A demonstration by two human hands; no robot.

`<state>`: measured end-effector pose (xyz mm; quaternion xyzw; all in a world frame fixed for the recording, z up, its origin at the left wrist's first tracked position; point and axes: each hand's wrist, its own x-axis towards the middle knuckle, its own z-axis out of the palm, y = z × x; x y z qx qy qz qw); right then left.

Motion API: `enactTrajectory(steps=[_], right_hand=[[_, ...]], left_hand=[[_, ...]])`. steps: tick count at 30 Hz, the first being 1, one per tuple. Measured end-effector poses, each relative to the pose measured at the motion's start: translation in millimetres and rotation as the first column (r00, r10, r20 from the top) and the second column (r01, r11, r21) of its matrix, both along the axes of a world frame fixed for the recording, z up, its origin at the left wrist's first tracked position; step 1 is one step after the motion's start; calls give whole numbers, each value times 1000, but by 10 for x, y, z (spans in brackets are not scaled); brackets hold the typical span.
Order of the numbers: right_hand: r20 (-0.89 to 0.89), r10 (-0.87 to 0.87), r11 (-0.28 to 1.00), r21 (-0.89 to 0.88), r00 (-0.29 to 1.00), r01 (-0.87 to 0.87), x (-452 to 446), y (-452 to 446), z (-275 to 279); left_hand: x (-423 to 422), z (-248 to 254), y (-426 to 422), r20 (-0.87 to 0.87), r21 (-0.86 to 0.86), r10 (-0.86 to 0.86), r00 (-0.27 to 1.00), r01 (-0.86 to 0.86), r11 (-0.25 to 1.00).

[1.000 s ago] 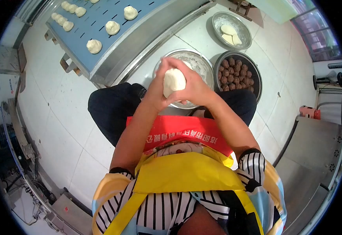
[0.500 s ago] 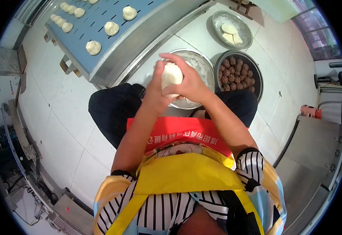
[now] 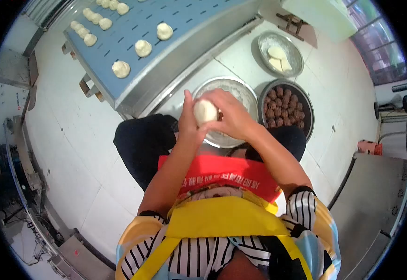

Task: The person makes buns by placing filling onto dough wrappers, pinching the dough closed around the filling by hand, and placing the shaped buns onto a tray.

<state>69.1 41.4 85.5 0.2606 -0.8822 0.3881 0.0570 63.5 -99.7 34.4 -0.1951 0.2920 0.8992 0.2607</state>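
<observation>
A pale ball of dough [image 3: 205, 112] is between my two hands, above a floury metal bowl [image 3: 247, 100]. My left hand [image 3: 189, 122] cups its left side, with the thumb or a finger pointing up. Wrapped over the right side is my right hand [image 3: 229, 114], its fingers bent around the dough. To the right, a dark-rimmed bowl [image 3: 309, 110] holds several brown balls [image 3: 285, 105]. Behind it a smaller metal bowl [image 3: 298, 55] has pale flat dough pieces [image 3: 278, 59] in it.
A blue slotted tray surface [image 3: 138, 28] in a metal frame lies at upper left, with several dough balls [image 3: 121, 69] on it. A small wooden stand [image 3: 292, 25] is at the top. Steel equipment [image 3: 366, 196] stands at the right, machinery [image 3: 31, 186] at the left.
The whole view has shifted, so bowls and tray appear lower. My right hand's fingers have folded further over the dough, while both hands still hold it.
</observation>
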Motion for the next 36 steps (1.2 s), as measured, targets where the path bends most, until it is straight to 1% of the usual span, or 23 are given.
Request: enactTrajectory(steps=[1,2,3,4,5,6,9,11,12,13,14,15,16,17,18,21,22,25,28,29,31,34,36], right_hand=[[-33,71,992,109,997,-67,-27,33,121],[-125,79,976,211,989,-52,-64,23,223],[-57,79,954,294,995,-59,-96,15,340],[13,70,925,374,997,-70,-125,3,456],[83,54,889,451,995,-85,-185,-10,522],[111,55,869,483,992,-102,-270,-20,532],[87,133,915,373,987,-156,-681,-1,334],[178,151,944,265,972,-196,-1070,39,324],[226,161,956,207,961,-209,-1295,62,309],[255,52,979,178,966,-100,-1534,87,299],[101,-28,974,227,994,5,-1840,148,222],[141,-135,949,302,981,87,-2201,162,234],[120,-184,942,306,976,141,-2608,234,134],[201,-212,946,289,956,149,-2939,261,62],[282,-237,948,275,930,158,-3243,269,-26],[263,-229,939,314,937,141,-3920,238,-428],[273,-215,948,289,938,133,-4052,204,-522],[307,-223,925,366,925,101,-4355,160,-705],[2,-36,879,476,999,31,-4562,186,-1027],[34,-24,838,546,999,1,-4628,222,-1084],[99,7,737,672,995,-72,-4658,122,-928],[129,1,585,804,992,-105,-4605,-54,-781],[158,13,601,788,987,-134,-4623,-78,-748]], left_hand=[[-49,45,-16,71,-51,-14,997,17,999],[-73,115,-4,64,-85,-41,997,46,995],[-130,218,17,57,-120,-68,996,75,990],[-249,90,12,-2,-55,-97,995,97,994],[-344,-10,7,-13,-44,-94,996,93,995],[-423,33,13,-20,-33,-91,996,91,995],[-683,150,17,-60,-26,-90,994,88,996],[-898,125,13,-112,-24,-45,993,43,999],[-1044,-7,-76,-173,-15,-60,983,59,998],[-1112,82,-180,-209,-213,-56,976,10,977],[-1239,-107,-330,-422,-572,-145,895,-139,809],[-1363,-303,-492,-546,-788,-314,776,-349,508],[-1460,-337,-633,-558,-829,-391,732,-470,304],[-1531,-350,-750,-549,-810,-470,691,-579,95],[-1606,-379,-810,-517,-735,-547,659,-669,-110],[-1665,-510,-844,-249,-817,-569,784,-486,-311],[-1678,-529,-850,-119,-871,-573,811,-362,-333],[-1699,-489,-854,-27,-868,-618,785,-325,-375],[-1726,-448,-815,24,-877,-617,786,-280,-391],[-1730,-459,-811,36,-870,-621,783,-281,-406],[-1719,-483,-801,58,-855,-619,784,-282,-436],[-1734,-483,-792,71,-853,-614,786,-271,-446],[-1736,-476,-785,88,-851,-614,785,-261,-456]])
